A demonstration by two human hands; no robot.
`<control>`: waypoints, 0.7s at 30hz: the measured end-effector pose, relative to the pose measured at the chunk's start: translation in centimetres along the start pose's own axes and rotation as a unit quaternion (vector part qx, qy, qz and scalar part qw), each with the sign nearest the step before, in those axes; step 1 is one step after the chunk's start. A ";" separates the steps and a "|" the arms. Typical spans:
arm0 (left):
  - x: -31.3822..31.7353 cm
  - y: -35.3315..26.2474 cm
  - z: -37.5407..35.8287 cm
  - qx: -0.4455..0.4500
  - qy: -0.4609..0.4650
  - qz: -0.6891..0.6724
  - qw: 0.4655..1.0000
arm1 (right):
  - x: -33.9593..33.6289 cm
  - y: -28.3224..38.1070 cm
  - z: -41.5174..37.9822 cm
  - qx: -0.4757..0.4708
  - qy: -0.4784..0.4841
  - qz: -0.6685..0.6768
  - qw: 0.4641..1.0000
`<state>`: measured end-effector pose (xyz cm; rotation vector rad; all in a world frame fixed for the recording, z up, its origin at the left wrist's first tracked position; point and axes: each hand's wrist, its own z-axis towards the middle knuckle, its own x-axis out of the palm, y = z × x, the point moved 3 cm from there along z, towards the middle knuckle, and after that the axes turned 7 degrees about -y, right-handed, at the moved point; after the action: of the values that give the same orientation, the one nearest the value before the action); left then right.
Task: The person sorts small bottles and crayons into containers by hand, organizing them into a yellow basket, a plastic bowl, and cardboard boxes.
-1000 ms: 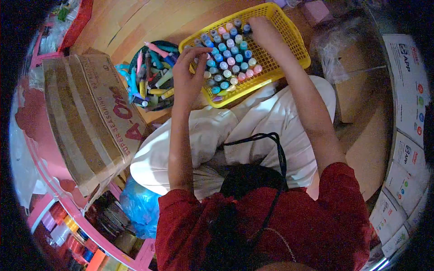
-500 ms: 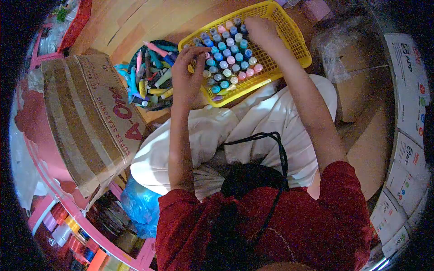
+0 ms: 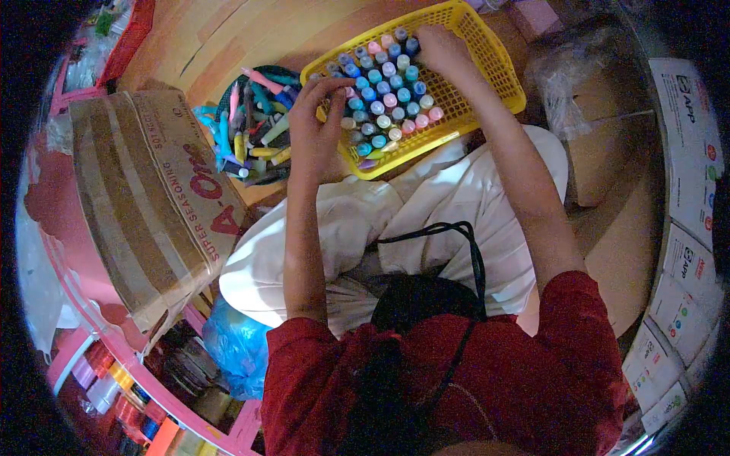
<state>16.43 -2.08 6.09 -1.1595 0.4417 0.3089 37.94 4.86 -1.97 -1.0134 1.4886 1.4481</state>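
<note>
A yellow plastic basket (image 3: 498, 64) in front of my crossed legs holds several rows of upright capped tubes (image 3: 389, 99), with blue, teal, pink and pale tops. My left hand (image 3: 313, 106) bends over the basket's left side. Its index finger stretches across the tube tops, and the thumb stands apart from it. At the far end of the rows, my right hand (image 3: 445, 55) reaches in with its fingers curled together beside the dark blue tops. Those fingertips are partly hidden, and I cannot tell what they hold. A yellow-green pen (image 3: 376, 153) lies at the basket's near side.
A dark round mesh basket (image 3: 228, 95) full of colourful pens stands left of the yellow one. Further left is a taped cardboard box (image 3: 144, 197). A blue plastic bag (image 3: 237, 349) and a pink rack (image 3: 144, 380) lie near-left; white printed boxes (image 3: 688, 144) line the right.
My right hand has shifted slightly right and toward me, showing more of the dark blue tops. My left hand stays nearly in place.
</note>
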 end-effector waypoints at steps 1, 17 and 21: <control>0.0 0.1 0.0 -0.004 0.001 0.000 1.000 | 0.3 -0.2 0.1 -0.010 -0.020 0.000 1.000; 0.1 0.0 -0.2 0.000 0.004 0.010 1.000 | -0.8 0.1 -0.3 0.006 0.008 -0.047 0.999; 0.1 -1.2 -0.2 0.010 0.009 0.025 1.000 | -2.2 0.3 -1.0 -0.001 0.009 -0.037 0.999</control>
<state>17.01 -2.72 6.93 -1.1347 0.4892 0.3371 38.39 3.89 0.18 -1.0742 1.4472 1.3910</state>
